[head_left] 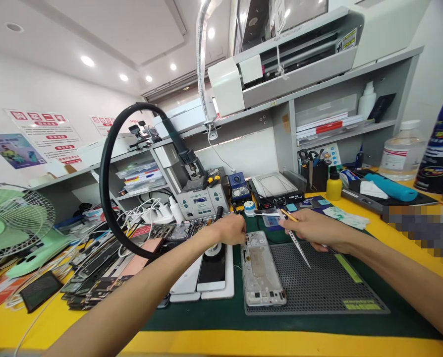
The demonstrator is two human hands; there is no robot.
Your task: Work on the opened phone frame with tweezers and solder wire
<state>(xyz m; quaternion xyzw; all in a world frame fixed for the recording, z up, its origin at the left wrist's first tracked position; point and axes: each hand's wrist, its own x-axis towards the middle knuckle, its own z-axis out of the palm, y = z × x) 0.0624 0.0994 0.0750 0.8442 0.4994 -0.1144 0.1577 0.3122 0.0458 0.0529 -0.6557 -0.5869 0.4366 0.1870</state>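
My left hand (232,228) is closed, its fingers curled down at the upper left edge of a stripped phone frame (263,270). Whatever those fingers hold, if anything, is hidden behind the knuckles. My right hand (308,228) grips a pair of silvery tweezers (299,248), whose points slant down to the right over a grey perforated mat (318,282). A thin yellow-handled tool (289,215) also sticks out of the right hand. The phone frame lies on the left part of the mat, its inner side facing up.
Left of the mat lie white phones (211,272) and a pile of phone parts (106,267). Behind stand a hot-air station (201,202), a heating plate (275,186) and a small white jar (249,208). A yellow bottle (333,184) stands at the right; a black hose (104,173) arches on the left.
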